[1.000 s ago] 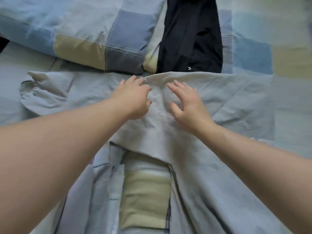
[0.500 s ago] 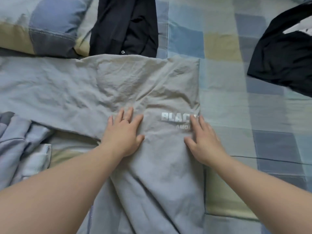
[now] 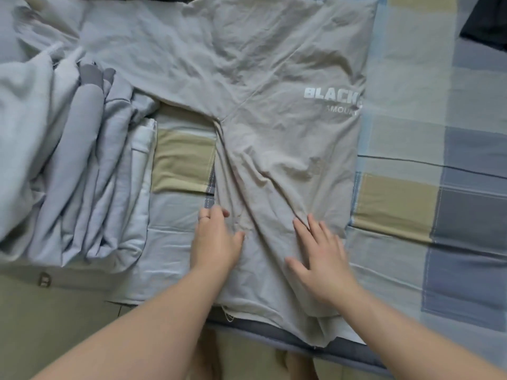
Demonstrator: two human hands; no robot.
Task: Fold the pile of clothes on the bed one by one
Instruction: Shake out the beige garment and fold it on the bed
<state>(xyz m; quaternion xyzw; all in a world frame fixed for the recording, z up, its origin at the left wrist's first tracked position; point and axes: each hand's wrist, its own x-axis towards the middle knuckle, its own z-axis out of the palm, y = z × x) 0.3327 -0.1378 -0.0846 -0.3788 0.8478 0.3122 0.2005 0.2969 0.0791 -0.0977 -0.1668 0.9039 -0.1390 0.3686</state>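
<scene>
A grey garment (image 3: 274, 111) with white "BLACK" lettering lies spread on the checked bedsheet (image 3: 411, 133), one long part running toward the near bed edge. My left hand (image 3: 216, 239) lies flat on the left side of that lower part, fingers straight, a ring on one finger. On the right side of the same part my right hand (image 3: 321, 253) presses down with spread fingers. Neither hand grips the cloth. The garment's hem hangs slightly over the bed edge.
A bunched pale blue-grey blanket (image 3: 63, 149) fills the left side of the bed. A dark garment (image 3: 485, 26) shows at the top right corner. The floor (image 3: 55, 311) and my feet lie below the near bed edge.
Both hands have slid down the garment toward the near bed edge, from the top edge past the lettering to the lower part. The view has tilted down; the pillow is out of sight.
</scene>
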